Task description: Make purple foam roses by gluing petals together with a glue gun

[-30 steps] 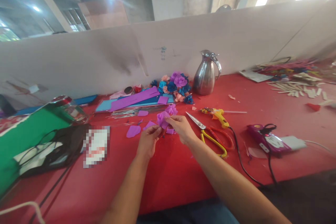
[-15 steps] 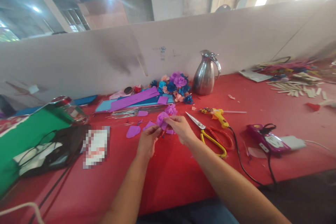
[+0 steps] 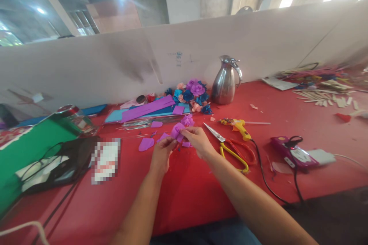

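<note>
Between my hands, over the red table, is a purple paper flower (image 3: 177,131). My left hand (image 3: 163,153) pinches it low on its left side. The fingers of my right hand (image 3: 197,141) are closed on its right edge. Just behind it lies another purple paper flower (image 3: 188,120). Loose purple paper petals (image 3: 146,144) are scattered to the left of my hands. Scissors (image 3: 227,149) with one yellow and one red handle lie slightly open beside my right hand. Beyond them rests a yellow glue gun (image 3: 240,127) with a glue stick in its back.
A steel jug (image 3: 225,82) stands by the partition, next to a heap of blue, pink and purple paper flowers (image 3: 197,91). Purple paper strips (image 3: 146,109) lie on blue sheets. At right are a magenta power strip (image 3: 293,153) with cords and wooden sticks (image 3: 322,96). Glasses (image 3: 40,168) lie left.
My hands stay in almost the same place. The purple flower between my fingers has turned very slightly.
</note>
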A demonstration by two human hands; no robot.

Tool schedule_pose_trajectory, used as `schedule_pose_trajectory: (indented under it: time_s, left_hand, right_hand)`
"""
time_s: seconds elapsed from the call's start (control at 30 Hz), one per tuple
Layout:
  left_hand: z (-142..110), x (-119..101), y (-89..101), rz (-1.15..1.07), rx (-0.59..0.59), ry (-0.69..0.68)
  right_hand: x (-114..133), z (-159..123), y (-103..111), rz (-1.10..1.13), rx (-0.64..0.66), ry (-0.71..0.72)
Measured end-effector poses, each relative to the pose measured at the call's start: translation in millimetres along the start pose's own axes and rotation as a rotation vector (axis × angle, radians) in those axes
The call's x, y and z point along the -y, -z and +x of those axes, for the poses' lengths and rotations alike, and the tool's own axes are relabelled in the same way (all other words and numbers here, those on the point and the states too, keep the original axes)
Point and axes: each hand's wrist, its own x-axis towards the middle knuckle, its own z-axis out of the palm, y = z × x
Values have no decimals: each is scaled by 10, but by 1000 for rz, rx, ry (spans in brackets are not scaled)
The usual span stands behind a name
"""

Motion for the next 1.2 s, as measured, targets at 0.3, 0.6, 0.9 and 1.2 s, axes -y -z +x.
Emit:
schedule_pose_trajectory:
  time_s: [0.3,0.6,0.9,1.2]
  left_hand:
    - [-18,-56,-12,20,-40,-82]
    - [-23,-57,3,31,-28,-87]
    - [-12,-42,4,38,-57,-101]
    - [-18,-41,3,121,-71,-130]
  right_hand:
    - [67,-4,3,200,-92,-124]
    - [-13,-4,1,58,78,-162]
    - [-47,4,4,43,94,-111]
    - [-79,4,6,-51,78,-14]
